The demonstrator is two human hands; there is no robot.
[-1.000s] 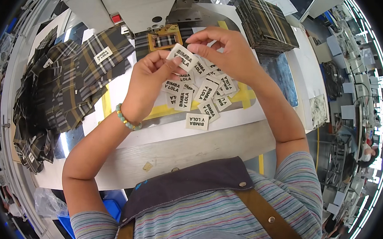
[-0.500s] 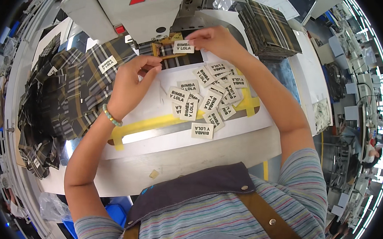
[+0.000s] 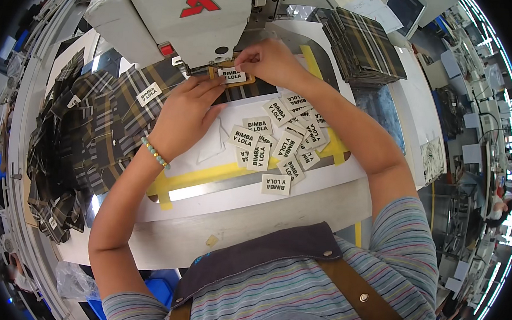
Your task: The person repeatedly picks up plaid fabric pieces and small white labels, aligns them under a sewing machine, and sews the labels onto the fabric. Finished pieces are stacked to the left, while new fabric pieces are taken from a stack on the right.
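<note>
A white fabric label [image 3: 233, 76] with dark print lies within the small brass-coloured frame [image 3: 249, 87] under the sewing machine's head [image 3: 188, 24]. My right hand [image 3: 278, 63] comes in from the right and pinches the label's upper right edge between thumb and fingers. From the left, my left hand [image 3: 190, 112] reaches its outstretched fingers to the label's left side, its thumb spread away; they touch the frame or the label, I cannot tell which. Dark plaid fabric [image 3: 266, 91] shows below the frame. Several similar labels [image 3: 257, 155] lie loosely piled nearer to me.
Plaid fabric [image 3: 115, 113] with labels on it is heaped at the left. A stack of folded plaid pieces [image 3: 368, 49] stands at the back right. Yellow tape [image 3: 208, 176] edges the white work plate [image 3: 195, 192]. Blue bins [image 3: 159, 289] stand below the table's left front.
My right hand has brought its label left and down into the brass frame. My left hand's fingers have straightened and moved right, up to the frame. The view has shifted slightly.
</note>
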